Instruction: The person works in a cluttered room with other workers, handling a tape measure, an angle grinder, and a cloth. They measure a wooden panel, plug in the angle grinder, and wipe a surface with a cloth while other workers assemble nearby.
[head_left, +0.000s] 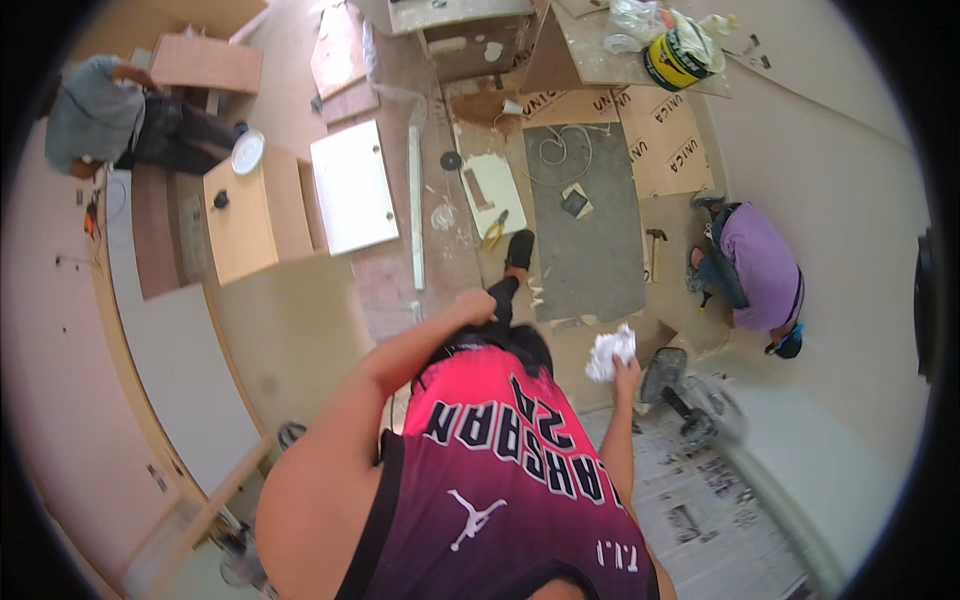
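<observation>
My right hand [627, 374] is closed around a crumpled, shiny white wad [608, 353], out to the right of my body. Whether the wad is paper, plastic or cloth, I cannot make out. On the other side, my left hand [480, 306] hangs in front of my black shorts with its fingers curled in. What it holds, if anything, is hidden. One of my feet, in a black shoe [518, 252], is set forward on the floor beside yellow-handled pliers [494, 230].
A person in purple [762, 265] crouches at the right near a hammer [655, 254]. Another in grey [100, 112] bends at the far left by a wooden cabinet [245, 220]. A white panel [355, 188], a long strip [416, 210] and a bucket [682, 58] stand or lie ahead.
</observation>
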